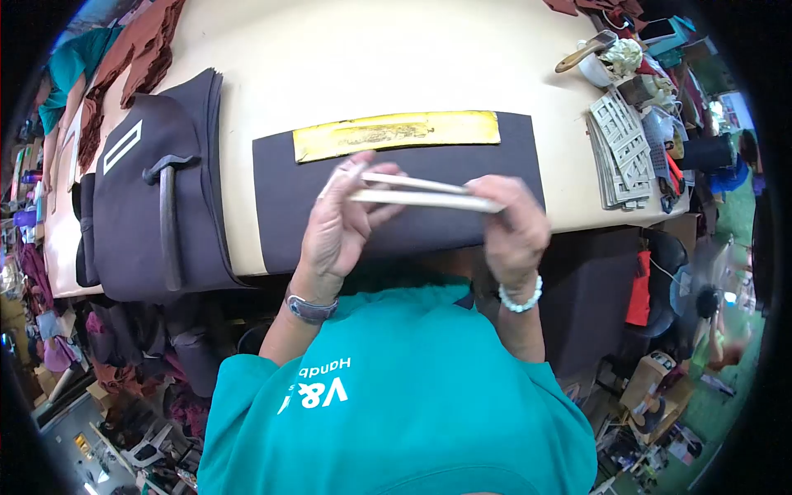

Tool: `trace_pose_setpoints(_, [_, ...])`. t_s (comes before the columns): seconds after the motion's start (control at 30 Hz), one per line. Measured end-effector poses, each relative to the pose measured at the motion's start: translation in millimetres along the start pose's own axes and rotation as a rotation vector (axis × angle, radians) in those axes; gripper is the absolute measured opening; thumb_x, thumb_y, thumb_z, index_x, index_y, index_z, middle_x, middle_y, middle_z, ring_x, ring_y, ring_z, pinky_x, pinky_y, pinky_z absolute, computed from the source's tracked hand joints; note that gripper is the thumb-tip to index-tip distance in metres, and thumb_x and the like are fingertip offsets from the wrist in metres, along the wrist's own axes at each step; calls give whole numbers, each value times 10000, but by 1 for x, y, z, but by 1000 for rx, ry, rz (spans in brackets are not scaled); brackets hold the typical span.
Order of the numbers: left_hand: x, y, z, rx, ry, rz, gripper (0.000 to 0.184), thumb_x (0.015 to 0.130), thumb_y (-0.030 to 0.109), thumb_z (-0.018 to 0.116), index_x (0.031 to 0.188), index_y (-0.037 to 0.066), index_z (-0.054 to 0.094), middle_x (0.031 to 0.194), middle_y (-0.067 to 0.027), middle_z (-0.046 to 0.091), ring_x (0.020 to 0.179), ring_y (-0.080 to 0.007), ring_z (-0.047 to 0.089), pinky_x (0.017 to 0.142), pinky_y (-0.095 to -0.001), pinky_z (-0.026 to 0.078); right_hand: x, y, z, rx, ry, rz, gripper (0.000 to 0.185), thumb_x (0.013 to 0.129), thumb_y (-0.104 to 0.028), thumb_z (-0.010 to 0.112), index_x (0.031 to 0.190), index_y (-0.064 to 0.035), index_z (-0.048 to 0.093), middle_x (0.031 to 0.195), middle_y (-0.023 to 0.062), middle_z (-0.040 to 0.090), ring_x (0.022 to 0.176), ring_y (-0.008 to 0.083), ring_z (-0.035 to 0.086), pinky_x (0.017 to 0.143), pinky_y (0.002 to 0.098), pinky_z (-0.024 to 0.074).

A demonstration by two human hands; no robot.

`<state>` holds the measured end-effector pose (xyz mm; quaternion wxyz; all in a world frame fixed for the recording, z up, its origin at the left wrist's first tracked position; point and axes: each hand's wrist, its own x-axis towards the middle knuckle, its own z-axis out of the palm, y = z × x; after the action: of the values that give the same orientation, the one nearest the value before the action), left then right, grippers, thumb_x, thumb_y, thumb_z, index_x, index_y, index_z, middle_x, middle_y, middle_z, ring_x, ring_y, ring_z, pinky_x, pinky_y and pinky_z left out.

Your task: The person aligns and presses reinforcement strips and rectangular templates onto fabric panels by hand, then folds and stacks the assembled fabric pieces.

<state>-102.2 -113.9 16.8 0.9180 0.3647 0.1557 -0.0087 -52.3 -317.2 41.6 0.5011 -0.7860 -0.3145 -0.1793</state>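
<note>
Two pale narrow strips [425, 199] stretch between my hands above a dark brown panel [396, 227]; whether they join at the ends I cannot tell. My left hand [342, 210], with a watch at the wrist, has its fingers closed around their left ends. At the right ends, my right hand [513, 223] pinches them, slightly blurred and wearing a pale bead bracelet. Just beyond my hands, a yellow strip [396, 134] with dark smears lies along the panel's far edge.
A hammer [169, 214] rests on a stack of dark pieces [140, 206] at the left, near a pale rectangular outline. At the right are cut-out grey sheets [623, 148], a brush [586, 51] and a white bowl [596, 70]. Another person's teal sleeve [78, 62] shows far left.
</note>
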Motion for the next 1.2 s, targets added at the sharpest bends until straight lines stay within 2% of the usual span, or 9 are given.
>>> trace_pose_setpoints(0.07, [3,7,-3,156,80,238,505,932,306,433,1329,24,296,1250,-220,460,1192,-323,459,916,-428,470,0,5,-3,319,250,426,188,849,16,567,1026,-2,628,861,82,643,770,170,628,710,272,506])
trace_pose_setpoints(0.1, [8,15,-11,417,112,365,587,927,377,417,1370,41,228,1288,-201,429,1211,-289,430,952,-402,412,5,7,-11,381,280,549,225,904,-36,523,1113,14,588,855,67,634,725,136,612,674,248,501])
trace_pose_setpoints(0.13, [11,25,-11,451,162,456,552,923,281,484,1356,8,275,1247,-147,453,1162,-203,455,957,-344,386,5,16,-16,484,307,574,236,906,-49,524,1126,16,580,851,65,632,713,128,607,662,243,498])
trace_pose_setpoints(0.2, [18,42,-18,695,141,517,429,936,198,468,1314,15,378,1195,-129,504,1116,-176,474,945,-315,389,3,33,-22,691,361,619,261,910,-73,526,1151,20,563,842,60,626,690,111,597,639,234,491])
trace_pose_setpoints(0.43, [48,61,-41,1133,16,456,290,938,116,441,1177,-25,525,924,-122,642,916,-164,595,827,-282,456,-4,41,7,619,118,788,316,896,-97,561,1195,-16,504,817,42,635,639,63,579,559,170,454])
trace_pose_setpoints(0.53, [51,59,-46,1261,-15,282,316,946,137,444,1213,-18,514,949,-103,640,964,-143,567,847,-290,451,-4,44,24,507,32,838,286,890,-59,545,1166,6,517,790,45,640,597,52,568,497,155,434])
trace_pose_setpoints(0.7, [50,55,-53,1394,-95,366,454,809,22,589,1253,36,493,1011,-94,588,954,-184,575,878,-319,455,0,47,34,417,-35,908,277,871,-54,556,1137,17,532,755,50,636,534,40,532,442,158,408])
trace_pose_setpoints(0.9, [48,57,-55,1482,-185,432,610,719,36,672,1290,54,458,1021,-86,565,991,-215,545,917,-338,433,7,43,37,301,-65,928,269,860,-44,555,1120,27,541,727,44,633,513,30,513,427,161,398])
trace_pose_setpoints(1.2, [49,54,-58,1451,-186,477,647,696,35,696,1296,55,455,1014,-104,573,980,-234,542,903,-347,426,6,45,37,297,-46,960,282,863,-50,561,1135,24,545,704,29,625,508,23,500,426,157,402])
